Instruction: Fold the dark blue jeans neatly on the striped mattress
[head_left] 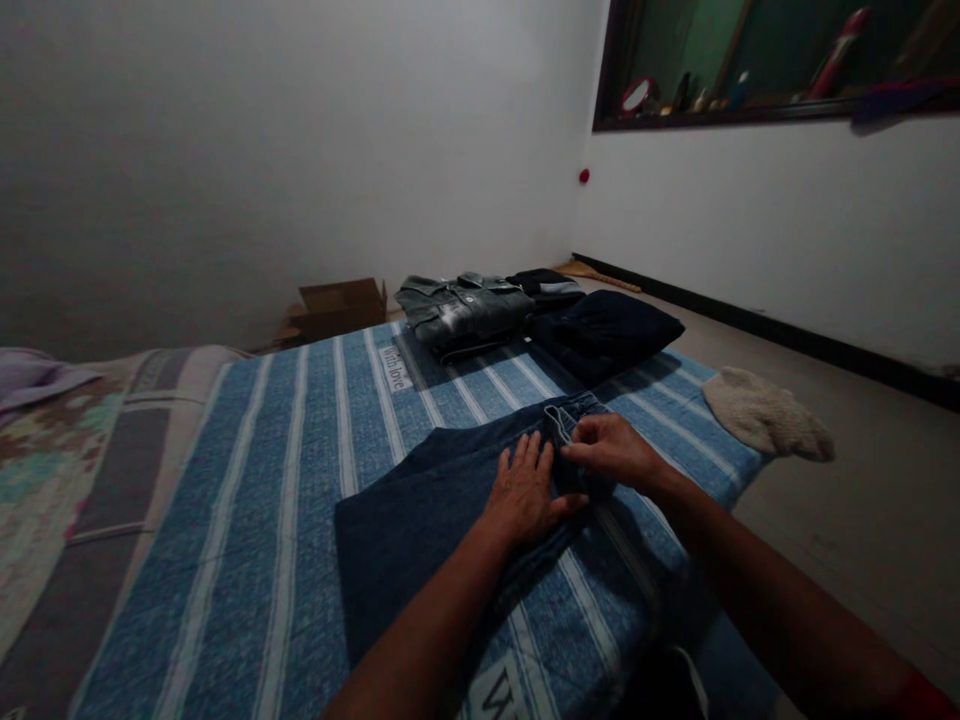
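Note:
Dark blue trousers (420,510) lie folded on the striped blue bed cover, their gathered waistband toward the right. My left hand (523,492) rests flat on the cloth just beside the waistband, fingers spread. At the waistband, my right hand (611,450) is closed in a pinch by the light drawstring (556,415), which loops out past its fingertips. The string seems to run into that pinch, though the exact grip is partly hidden by the fingers.
Behind the trousers sit a folded grey denim jacket (469,310), a folded navy garment (607,332) and a black garment (551,283). A beige fluffy item (769,412) lies at the bed's right edge. A cardboard box (341,305) stands by the wall.

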